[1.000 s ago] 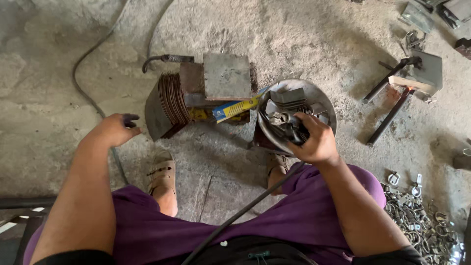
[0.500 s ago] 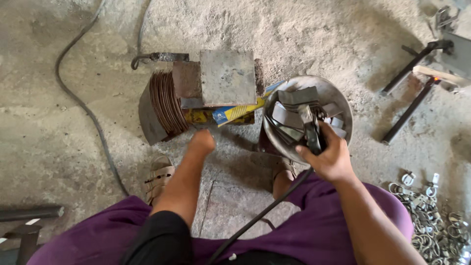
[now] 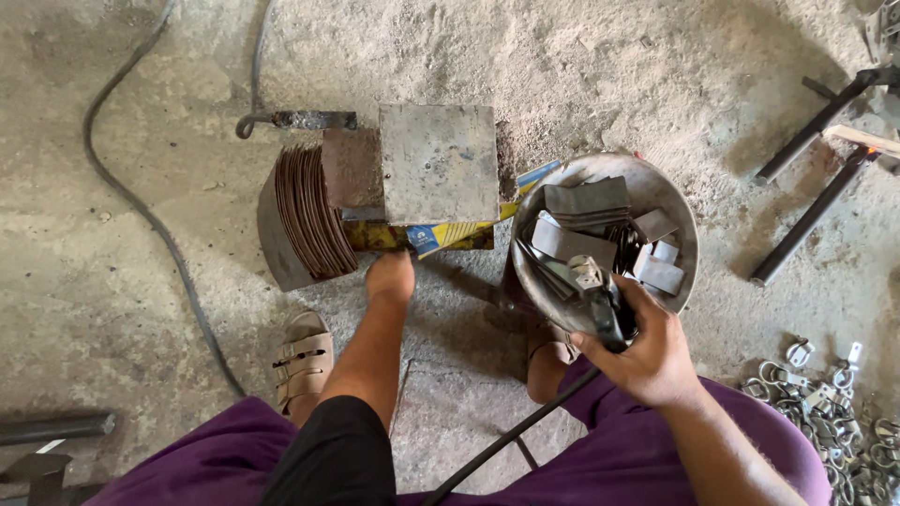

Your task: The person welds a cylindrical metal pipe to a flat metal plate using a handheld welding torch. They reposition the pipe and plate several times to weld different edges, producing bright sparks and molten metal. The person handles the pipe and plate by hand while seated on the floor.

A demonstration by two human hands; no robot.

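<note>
Gripping a dark welding holder (image 3: 605, 314), right hand (image 3: 647, 356) rests over the round pan (image 3: 675, 201) of flat metal pieces (image 3: 572, 239); stiff, sharp-edged, best pinched by the faces. Left hand (image 3: 389, 276) reaches under the yellow strip (image 3: 441, 234) below the steel block (image 3: 439, 161); fingers hidden, grip unclear. Stacked plates (image 3: 305, 220) sit just left.

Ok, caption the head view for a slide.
Left hand reaches to the metal block beside stacked plates; right hand grips a tool at the bowl.

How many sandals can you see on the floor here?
2: one tan strapped sandal left of the reaching left hand, another mostly hidden under the round metal bowl near the right hand.
</note>
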